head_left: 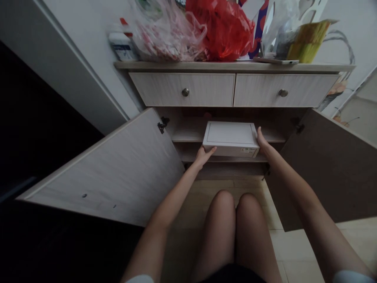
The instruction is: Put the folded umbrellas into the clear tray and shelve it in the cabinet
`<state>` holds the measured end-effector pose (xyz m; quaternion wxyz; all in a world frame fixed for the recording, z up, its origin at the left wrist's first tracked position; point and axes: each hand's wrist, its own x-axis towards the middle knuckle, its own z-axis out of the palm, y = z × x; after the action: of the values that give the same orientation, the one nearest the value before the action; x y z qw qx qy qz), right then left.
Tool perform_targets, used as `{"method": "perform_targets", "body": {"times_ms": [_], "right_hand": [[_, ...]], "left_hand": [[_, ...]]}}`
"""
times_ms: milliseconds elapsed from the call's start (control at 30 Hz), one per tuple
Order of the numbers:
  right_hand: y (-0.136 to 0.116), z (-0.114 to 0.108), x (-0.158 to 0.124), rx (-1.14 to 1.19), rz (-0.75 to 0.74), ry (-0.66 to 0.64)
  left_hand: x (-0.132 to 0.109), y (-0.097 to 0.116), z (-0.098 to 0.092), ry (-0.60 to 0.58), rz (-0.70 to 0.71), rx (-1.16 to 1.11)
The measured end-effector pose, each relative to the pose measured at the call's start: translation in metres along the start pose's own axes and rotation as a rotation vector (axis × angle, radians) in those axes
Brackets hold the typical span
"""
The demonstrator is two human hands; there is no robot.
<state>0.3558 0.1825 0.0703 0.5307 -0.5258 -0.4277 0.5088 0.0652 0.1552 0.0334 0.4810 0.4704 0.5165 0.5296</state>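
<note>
A flat white cardboard box (230, 133) is held between two bare hands at the open lower compartment of a pale wood-grain cabinet (232, 66), above the edge of a lower shelf (224, 158). Whether the box is touching that shelf cannot be told. The left hand (204, 156) is pressed against the box's front left corner, its fingers spread over the edge. The right hand (263, 142) is set against the right side, with its fingers partly hidden by the box. Each grip is closed on the box from opposite sides, though neither shows a tight pinch.

The box is judged to be stiff and fairly light, but its smooth, flat faces may slip under light pressure, and its corners could dent. A secure hold would appear to be on the two opposite sides, with the fingers reaching underneath. A small printed label (249, 151) is seen on the front face, too small to read. The two cabinet doors (103, 169) stand open on either side, and the two closed drawers (232, 90) are above the compartment. A red plastic bag (220, 29) lies on top of the cabinet.
</note>
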Motion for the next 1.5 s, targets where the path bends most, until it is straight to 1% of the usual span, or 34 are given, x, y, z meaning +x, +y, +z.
{"method": "perform_targets", "body": {"times_ms": [67,167,200,267,333,367,400,467,533,567,600,633,667,700,733,767,800,867,967,1067,1233,1367,1500], "right_hand": [[-0.002,0.0,0.013,0.001,0.04,0.007],[-0.001,0.0,0.028,0.024,0.162,0.024],[0.0,0.0,0.033,0.026,0.178,0.03],[0.002,-0.002,0.044,0.009,0.143,0.039],[0.002,-0.005,0.057,-0.045,0.035,0.067],[0.001,-0.007,0.064,-0.097,-0.03,0.112],[-0.001,-0.009,0.071,-0.161,-0.087,0.18],[-0.006,-0.013,0.08,-0.292,-0.169,0.358],[-0.008,-0.013,0.076,-0.375,-0.25,0.524],[-0.005,-0.012,0.069,-0.423,-0.336,0.577],[0.0,-0.009,0.058,-0.499,-0.459,0.598],[0.009,-0.005,0.044,-0.608,-0.607,0.599],[0.021,-0.001,0.029,-0.769,-0.766,0.559],[0.034,0.005,0.014,-0.94,-0.879,0.482],[0.049,0.01,0.001,-1.093,-0.939,0.405],[0.063,0.014,-0.01,-1.215,-0.954,0.357],[0.076,0.018,-0.017,-1.302,-0.938,0.332],[0.095,0.023,-0.021,-1.4,-0.87,0.329],[0.106,0.023,-0.011,-1.442,-0.802,0.344],[0.105,0.023,0.0,-1.462,-0.782,0.351],[0.098,0.027,0.011,-1.52,-0.732,0.353],[0.091,0.029,0.025,-1.537,-0.72,0.33],[0.085,0.029,0.046,-1.534,-0.701,0.312]], "left_hand": [[0.015,0.003,0.002,0.039,-0.004,0.04],[0.034,0.004,0.006,0.074,0.013,0.163],[0.038,0.003,0.007,0.08,0.042,0.211],[0.047,-0.001,0.01,0.104,0.114,0.3],[0.054,-0.006,0.016,0.136,0.179,0.376],[0.057,-0.008,0.019,0.151,0.2,0.423],[0.06,-0.01,0.022,0.163,0.216,0.484],[0.064,-0.012,0.027,0.193,0.238,0.636],[0.062,-0.015,0.03,0.263,0.292,0.791],[0.059,-0.017,0.03,0.301,0.35,0.855],[0.054,-0.02,0.03,0.318,0.431,0.912],[0.048,-0.025,0.031,0.297,0.526,0.97],[0.042,-0.03,0.031,0.233,0.625,1.034],[0.037,-0.035,0.032,0.138,0.709,1.1],[0.032,-0.04,0.034,0.04,0.765,1.163],[0.03,-0.045,0.036,-0.028,0.788,1.216],[0.028,-0.049,0.038,-0.058,0.782,1.258],[0.03,-0.053,0.043,-0.032,0.727,1.312],[0.038,-0.053,0.046,0.012,0.661,1.346],[0.043,-0.051,0.047,0.012,0.66,1.355],[0.051,-0.047,0.051,0.029,0.696,1.329],[0.066,-0.043,0.056,0.033,0.717,1.303],[0.085,-0.038,0.061,0.015,0.722,1.286]]}}
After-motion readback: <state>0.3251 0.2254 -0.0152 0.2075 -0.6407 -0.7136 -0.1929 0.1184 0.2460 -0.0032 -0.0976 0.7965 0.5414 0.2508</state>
